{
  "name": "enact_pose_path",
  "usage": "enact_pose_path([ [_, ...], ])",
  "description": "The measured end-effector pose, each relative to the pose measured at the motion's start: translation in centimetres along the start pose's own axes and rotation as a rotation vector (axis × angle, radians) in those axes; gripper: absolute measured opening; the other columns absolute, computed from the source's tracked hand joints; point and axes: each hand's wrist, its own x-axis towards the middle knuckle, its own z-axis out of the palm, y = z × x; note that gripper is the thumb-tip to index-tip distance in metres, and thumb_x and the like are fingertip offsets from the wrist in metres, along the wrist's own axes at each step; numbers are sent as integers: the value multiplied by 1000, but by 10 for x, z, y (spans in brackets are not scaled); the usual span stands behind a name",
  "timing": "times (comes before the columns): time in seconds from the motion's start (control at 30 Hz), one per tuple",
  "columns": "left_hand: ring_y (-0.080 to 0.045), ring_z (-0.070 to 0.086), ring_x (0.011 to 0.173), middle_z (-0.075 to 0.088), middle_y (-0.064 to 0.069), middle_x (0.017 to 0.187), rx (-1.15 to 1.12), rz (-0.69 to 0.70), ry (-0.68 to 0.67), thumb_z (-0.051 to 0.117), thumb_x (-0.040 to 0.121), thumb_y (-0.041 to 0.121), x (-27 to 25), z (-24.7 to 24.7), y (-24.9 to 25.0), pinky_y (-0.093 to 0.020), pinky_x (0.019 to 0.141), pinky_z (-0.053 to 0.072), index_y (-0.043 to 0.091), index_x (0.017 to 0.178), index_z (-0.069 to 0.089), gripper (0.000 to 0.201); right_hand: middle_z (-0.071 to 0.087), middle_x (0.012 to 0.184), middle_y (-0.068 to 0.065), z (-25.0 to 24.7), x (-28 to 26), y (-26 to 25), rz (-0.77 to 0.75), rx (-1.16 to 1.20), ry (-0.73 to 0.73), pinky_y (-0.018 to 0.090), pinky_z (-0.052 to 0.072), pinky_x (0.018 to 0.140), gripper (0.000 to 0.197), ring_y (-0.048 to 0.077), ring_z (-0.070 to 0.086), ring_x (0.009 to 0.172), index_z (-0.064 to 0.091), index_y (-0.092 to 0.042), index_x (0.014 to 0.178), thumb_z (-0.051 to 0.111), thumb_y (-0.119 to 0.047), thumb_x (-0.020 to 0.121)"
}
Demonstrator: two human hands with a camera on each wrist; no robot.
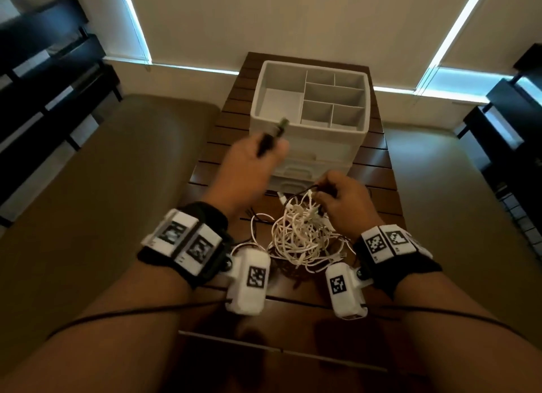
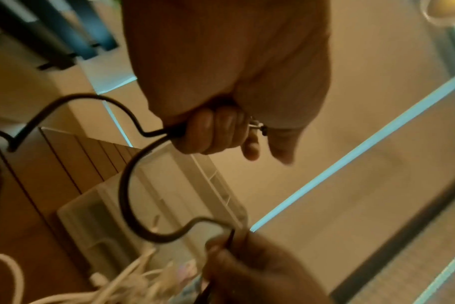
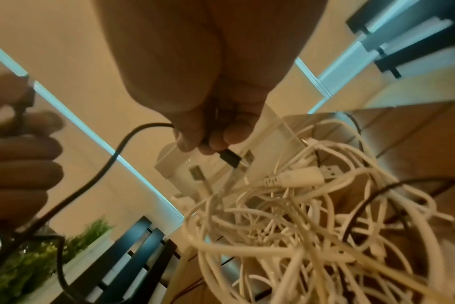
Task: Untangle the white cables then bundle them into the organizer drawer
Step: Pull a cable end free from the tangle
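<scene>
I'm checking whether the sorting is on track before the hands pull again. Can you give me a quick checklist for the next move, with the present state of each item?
1. Left hand has a firm hold: ok, it grips a black cable in its fist.
2. Right hand has a firm hold: ok, it pinches the black cable near a black plug.
3. Black cable free of the white cables: cannot tell; dark strands run through the tangle.
4. White cables untangled: not ok, they lie in one knotted heap on the table.
5. Organizer ready: top compartments empty, ok; its drawers look closed, not ok.
</scene>
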Motion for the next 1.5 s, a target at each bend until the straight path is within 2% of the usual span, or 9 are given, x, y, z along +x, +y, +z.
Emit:
enact_pose_path([
  [0.1,3,45,49,51,10,63,238,17,-26,64,91,38,-8,14,-16,-16,52,41,23,70,57,26,71,80,-1,-8,2,-2,-21,-49,-25,38,54,76,5,15,65,75,70,-20,85,68,-16,86],
  [0.23,1,38,34,46,7,52,201,-130,234,49,99,43,-4,-9,-17,-14,38,29,17,70,66,43,70,78,-5,-19,-15,-3,-20,78,104,27,55,71,4,9,66,73,71,-22,82,72,-19,83],
  [0.43,-9,44,57,51,6,63,231,-189,240,48,98,45,-3,-39,-5,-26,53,32,10,79,72,47,70,80,-8,11,-66,-10,88,-99,-588,16,51,65,7,3,65,73,72,-25,85,69,-32,86],
  [0.7,-11,28,40,32,6,44,103,-511,-104,51,97,47,-13,-26,-53,-24,42,22,10,75,70,47,69,96,1,-18,-46,52,380,-163,143,20,41,64,6,8,57,74,67,-20,94,65,-22,89],
  [0.8,-9,31,37,36,10,38,231,-522,-124,51,98,42,-18,-10,-61,-25,43,25,13,67,67,45,65,108,5,-8,-25,80,451,-209,-31,25,47,73,30,14,60,82,63,-25,117,61,-36,89],
  [0.9,-9,40,42,45,7,47,341,-496,-101,57,96,39,-19,0,-62,-25,47,29,15,62,59,41,64,111,8,8,-12,93,434,-308,-138,38,51,88,25,28,60,100,65,-31,91,58,-54,83],
  [1.2,-8,29,39,36,7,49,-15,-376,-66,52,96,44,-11,-16,-40,-23,45,24,18,65,50,40,70,82,8,-29,-9,-11,48,359,66,29,57,64,6,18,69,73,57,-14,88,59,-11,93],
  [1.37,6,45,44,50,21,43,-46,-189,-130,47,99,38,-2,-2,-19,-17,52,31,15,104,70,33,67,79,14,-27,4,-47,-7,498,-97,27,54,59,11,18,66,65,62,-11,90,53,-6,95],
  [1.5,3,42,39,50,14,43,-93,-173,-220,56,94,41,-1,11,-22,-15,45,31,16,80,67,30,70,80,7,-13,5,-54,-61,379,-136,31,55,67,13,18,66,71,69,-15,89,57,-11,94],
])
